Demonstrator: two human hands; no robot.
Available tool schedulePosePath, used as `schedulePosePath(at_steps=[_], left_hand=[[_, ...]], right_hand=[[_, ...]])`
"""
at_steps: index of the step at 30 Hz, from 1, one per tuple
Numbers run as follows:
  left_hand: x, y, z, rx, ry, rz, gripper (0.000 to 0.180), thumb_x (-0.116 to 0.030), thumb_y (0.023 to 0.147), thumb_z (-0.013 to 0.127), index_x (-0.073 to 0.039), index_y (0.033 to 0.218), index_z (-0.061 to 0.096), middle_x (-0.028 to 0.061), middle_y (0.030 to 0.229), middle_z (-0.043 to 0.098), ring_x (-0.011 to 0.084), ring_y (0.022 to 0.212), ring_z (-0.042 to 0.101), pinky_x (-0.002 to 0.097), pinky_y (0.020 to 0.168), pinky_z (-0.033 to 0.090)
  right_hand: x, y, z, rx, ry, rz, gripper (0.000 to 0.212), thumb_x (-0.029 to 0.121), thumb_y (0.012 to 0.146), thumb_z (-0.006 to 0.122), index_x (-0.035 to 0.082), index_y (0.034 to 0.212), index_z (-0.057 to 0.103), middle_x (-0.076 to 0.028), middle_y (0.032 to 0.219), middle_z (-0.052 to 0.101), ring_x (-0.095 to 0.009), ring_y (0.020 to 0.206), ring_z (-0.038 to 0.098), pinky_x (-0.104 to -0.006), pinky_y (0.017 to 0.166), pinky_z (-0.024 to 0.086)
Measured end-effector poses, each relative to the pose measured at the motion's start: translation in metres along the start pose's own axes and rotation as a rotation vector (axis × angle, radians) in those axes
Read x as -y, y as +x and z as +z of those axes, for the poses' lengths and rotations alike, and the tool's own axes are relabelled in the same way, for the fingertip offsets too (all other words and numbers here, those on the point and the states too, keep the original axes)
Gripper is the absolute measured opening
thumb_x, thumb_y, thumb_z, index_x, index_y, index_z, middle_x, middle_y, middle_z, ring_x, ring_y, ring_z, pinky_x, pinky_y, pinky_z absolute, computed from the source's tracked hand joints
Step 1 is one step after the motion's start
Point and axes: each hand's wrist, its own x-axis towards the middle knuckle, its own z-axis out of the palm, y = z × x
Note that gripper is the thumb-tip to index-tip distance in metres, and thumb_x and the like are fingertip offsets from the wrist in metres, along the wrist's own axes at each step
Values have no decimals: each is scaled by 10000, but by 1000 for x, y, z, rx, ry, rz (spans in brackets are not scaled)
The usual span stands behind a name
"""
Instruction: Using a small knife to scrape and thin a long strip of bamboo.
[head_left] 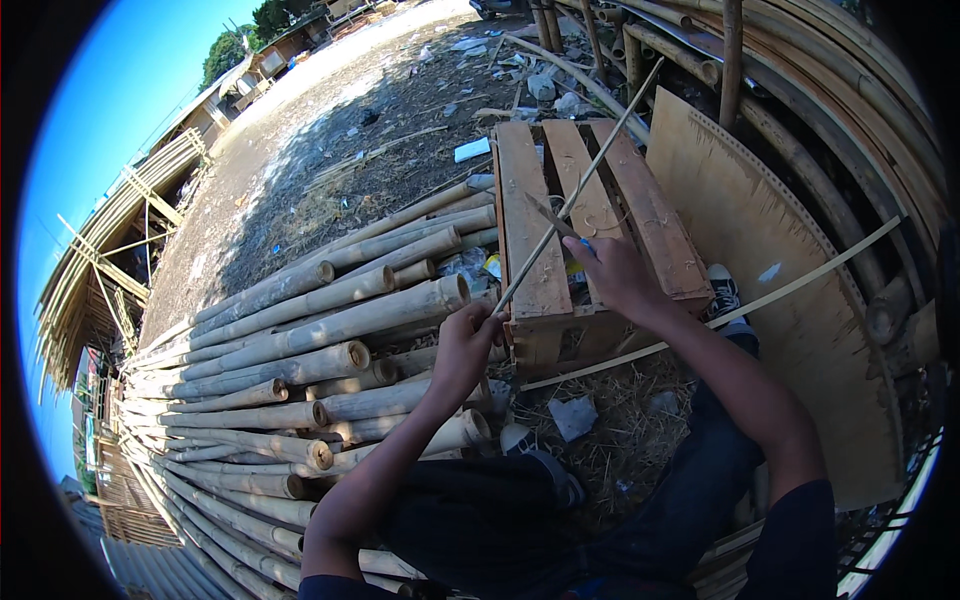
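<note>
My left hand point(466, 343) grips the near end of a long thin bamboo strip point(598, 158) that runs up and to the right over a wooden pallet crate point(535, 225). My right hand point(615, 275) holds a knife point(552, 218) by a blue handle, its blade laid against the strip above the crate's slats. My dark-trousered legs fill the lower middle, one shoe point(722, 290) beside the crate.
A pile of thick bamboo poles point(300, 380) lies to the left. A curved plywood sheet point(790, 290) stands at the right, a thin strip point(770, 295) across it. Straw and litter cover the ground. More bamboo poles point(660, 45) lean at the top right.
</note>
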Motion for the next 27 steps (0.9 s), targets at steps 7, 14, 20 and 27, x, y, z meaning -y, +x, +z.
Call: schedulePosePath(at_steps=[7,14,20,27], left_hand=[[-8,0,1,161,-178,-55,210,-206,949,527,-37,932,650,-27,651,565,14,501,395,199,453,284],[-3,8,-14,304,-409,-227,217,-238,972,498,-69,885,603,-30,643,533,21,472,346,197,440,253],[-7,-1,-10,241,-299,-203,241,-253,978,491,-67,865,596,-33,636,517,21,492,359,196,450,247],[-2,-1,-1,262,-257,-157,246,-235,988,478,-58,866,597,-35,630,506,24,504,369,188,472,268]], right_hand=[[37,-29,36,144,140,-167,602,496,958,430,20,659,645,-181,525,560,-376,582,631,-459,577,506],[42,-35,40,171,67,-211,599,507,948,451,14,662,635,-183,558,585,-362,580,639,-454,578,518],[14,-16,27,19,3,-145,610,506,952,445,22,624,619,-167,517,560,-349,559,632,-452,546,501],[2,-21,33,238,295,42,638,503,963,421,-14,636,600,-185,497,526,-360,548,610,-455,559,475]])
